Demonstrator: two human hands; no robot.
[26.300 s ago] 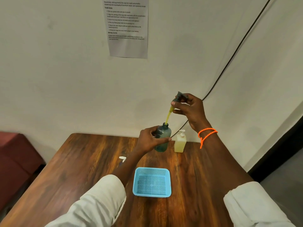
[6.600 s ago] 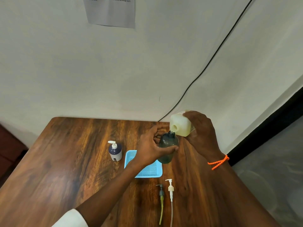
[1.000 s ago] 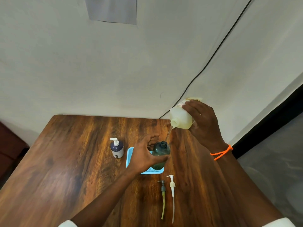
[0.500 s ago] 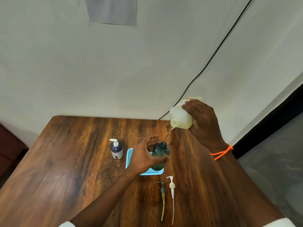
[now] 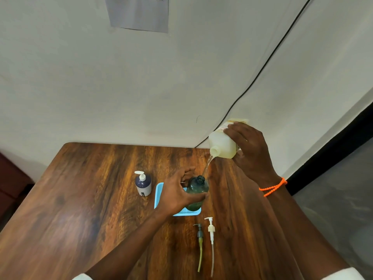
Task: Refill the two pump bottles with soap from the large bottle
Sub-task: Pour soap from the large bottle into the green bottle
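My right hand grips a pale yellow bottle, tipped mouth-down to the left. A thin stream of soap runs from its mouth towards the open neck of a dark green bottle. My left hand holds that green bottle upright over the blue tray. A dark blue pump bottle with a white pump stands left of the tray. Two loose pump heads lie near me on the table: a grey one with a yellowish tube and a white one.
The wooden table stands against a white wall. A black cable runs diagonally down the wall to the table's back right corner. A paper sheet hangs on the wall above. The table's right edge drops to grey floor.
Over the last second both hands stay nearly still and the soap keeps streaming into the green bottle. Several seconds ago the yellow bottle was held lower, close to the green bottle's neck.
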